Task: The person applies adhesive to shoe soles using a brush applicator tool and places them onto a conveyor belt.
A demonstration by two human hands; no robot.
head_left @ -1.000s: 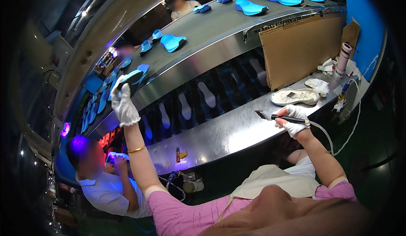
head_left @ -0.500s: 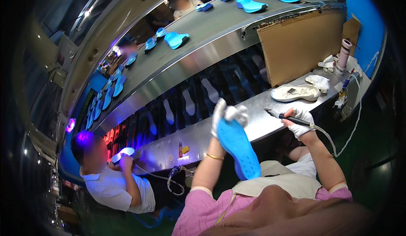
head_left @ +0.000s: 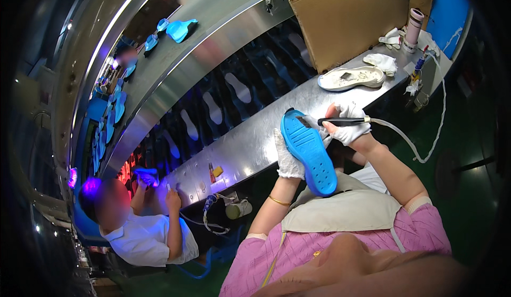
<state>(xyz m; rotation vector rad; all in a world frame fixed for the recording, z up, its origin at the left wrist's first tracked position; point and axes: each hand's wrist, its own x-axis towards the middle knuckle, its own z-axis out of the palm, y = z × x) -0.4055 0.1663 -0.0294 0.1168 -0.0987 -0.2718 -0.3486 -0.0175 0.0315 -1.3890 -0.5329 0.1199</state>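
Gripping the blue shoe sole (head_left: 310, 151) from behind, your gloved left hand (head_left: 288, 157) is closed around its left edge, with most of the fingers hidden behind the sole, so only the glove's back and thumb side show. The sole stands tilted, tread toward you, just above your lap and in front of the steel bench (head_left: 250, 142). Your right hand (head_left: 347, 125), also in a white glove, is curled shut around a dark pen-like tool (head_left: 332, 121); its tip meets the sole's upper end, though the exact contact point is too small to make out. A pale hose (head_left: 410, 142) runs from the tool's rear and loops away to the right.

Farther out, a white shoe (head_left: 352, 77) lies on the bench beside a cardboard sheet (head_left: 351, 20) and some white rags (head_left: 384, 61). Above, more blue soles (head_left: 181, 29) ride the conveyor (head_left: 223, 9), blurred toward the rim. At lower left another person (head_left: 143, 233) sits under violet light; what their hands hold cannot be told.
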